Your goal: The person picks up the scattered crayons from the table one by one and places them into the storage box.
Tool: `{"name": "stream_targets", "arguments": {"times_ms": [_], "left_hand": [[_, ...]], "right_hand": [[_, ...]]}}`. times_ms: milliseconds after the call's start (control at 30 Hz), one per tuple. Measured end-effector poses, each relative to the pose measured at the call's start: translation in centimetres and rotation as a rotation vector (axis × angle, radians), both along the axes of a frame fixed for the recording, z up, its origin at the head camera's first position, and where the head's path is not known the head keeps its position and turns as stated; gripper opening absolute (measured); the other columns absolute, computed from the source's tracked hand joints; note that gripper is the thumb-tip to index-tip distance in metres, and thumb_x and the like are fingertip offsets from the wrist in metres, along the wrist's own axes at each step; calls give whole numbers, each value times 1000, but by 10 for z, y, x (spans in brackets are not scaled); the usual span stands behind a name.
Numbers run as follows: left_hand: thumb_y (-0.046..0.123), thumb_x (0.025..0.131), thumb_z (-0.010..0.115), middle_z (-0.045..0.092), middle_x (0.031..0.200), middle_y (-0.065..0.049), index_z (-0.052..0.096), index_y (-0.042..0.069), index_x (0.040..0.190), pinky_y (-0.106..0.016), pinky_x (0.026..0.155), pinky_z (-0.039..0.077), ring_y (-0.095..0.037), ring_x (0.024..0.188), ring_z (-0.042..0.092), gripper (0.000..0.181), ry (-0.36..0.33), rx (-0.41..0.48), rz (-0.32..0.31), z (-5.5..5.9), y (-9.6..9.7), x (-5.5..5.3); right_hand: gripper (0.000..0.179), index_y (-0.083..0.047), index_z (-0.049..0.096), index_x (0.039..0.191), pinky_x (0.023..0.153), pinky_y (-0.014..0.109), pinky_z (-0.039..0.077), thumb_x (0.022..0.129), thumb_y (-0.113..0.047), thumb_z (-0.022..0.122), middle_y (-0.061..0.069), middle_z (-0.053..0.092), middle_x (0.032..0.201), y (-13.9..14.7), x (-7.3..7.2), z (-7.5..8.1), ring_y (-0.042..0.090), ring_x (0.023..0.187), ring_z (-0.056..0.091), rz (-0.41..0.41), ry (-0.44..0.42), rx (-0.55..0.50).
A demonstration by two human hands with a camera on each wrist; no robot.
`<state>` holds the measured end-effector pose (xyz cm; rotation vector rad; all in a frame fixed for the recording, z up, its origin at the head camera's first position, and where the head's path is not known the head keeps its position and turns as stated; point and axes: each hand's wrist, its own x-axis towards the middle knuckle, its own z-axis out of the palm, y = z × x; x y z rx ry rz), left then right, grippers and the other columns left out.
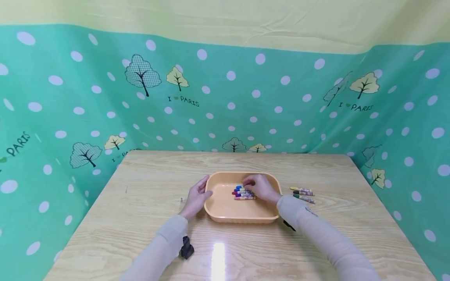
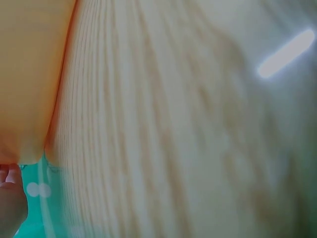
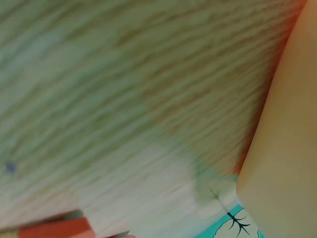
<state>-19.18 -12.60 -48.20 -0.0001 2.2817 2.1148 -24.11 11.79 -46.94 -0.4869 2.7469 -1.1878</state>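
A peach plastic tray [image 1: 242, 214] sits on the table. My left hand [image 1: 197, 196] grips its left rim, thumb over the inside and fingers along the outer side. In the left wrist view only part of that hand [image 2: 12, 201] shows, at the tray's end. Inside the tray several crayons lie side by side in a row, among them a red crayon [image 1: 236, 193] and a pink crayon [image 1: 242, 198]. My right hand [image 1: 261, 187] reaches over the right rim and pinches the blue crayon [image 1: 240, 187] at the far end of the row; its fingers cover that crayon's right end.
Right of the tray lie a yellow crayon [image 1: 300, 189], a dark crayon [image 1: 304, 192] and a green crayon [image 1: 304, 199]. A small scrap [image 1: 181, 200] is left of the tray on the wooden table [image 1: 147, 179]. A green dotted curtain [image 1: 242, 117] hangs behind and at both sides.
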Motion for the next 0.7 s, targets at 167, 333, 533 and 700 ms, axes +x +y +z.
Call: {"name": "stream_targets", "arguments": {"times_ms": [167, 333, 533, 700], "left_hand": [[-7, 82, 53, 34, 144, -19, 35, 5, 140, -32, 106, 37, -31, 131, 36, 61, -4, 8, -2, 1, 0, -1], [-6, 83, 52, 32, 146, -18, 33, 5, 141, -32, 107, 35, -31, 132, 34, 61, -12, 6, -18, 2, 0, -1], [-6, 84, 52, 30, 147, -18, 32, 6, 141, -34, 108, 34, -31, 133, 32, 62, -8, 20, -15, 4, 0, -1], [-6, 83, 53, 32, 146, -17, 34, 6, 140, -31, 108, 35, -29, 133, 34, 61, -13, 19, -11, 1, -1, -1]], "right_hand": [[21, -11, 68, 102, 84, 31, 55, 81, -11, 67, 1, 69, 96, 2, 1, 6, 15, 90, 63, -52, -69, -82], [25, -7, 66, 107, 84, 28, 56, 82, -6, 64, 8, 68, 101, 13, 2, 24, 19, 93, 64, -87, -97, -195], [32, 3, 60, 113, 83, 24, 56, 82, -4, 64, 19, 64, 111, 49, 1, 53, 21, 97, 65, -86, -67, -320], [40, 1, 58, 118, 83, 15, 53, 83, -17, 66, 15, 64, 115, 95, -1, 55, 1, 91, 63, -150, -77, -359]]}}
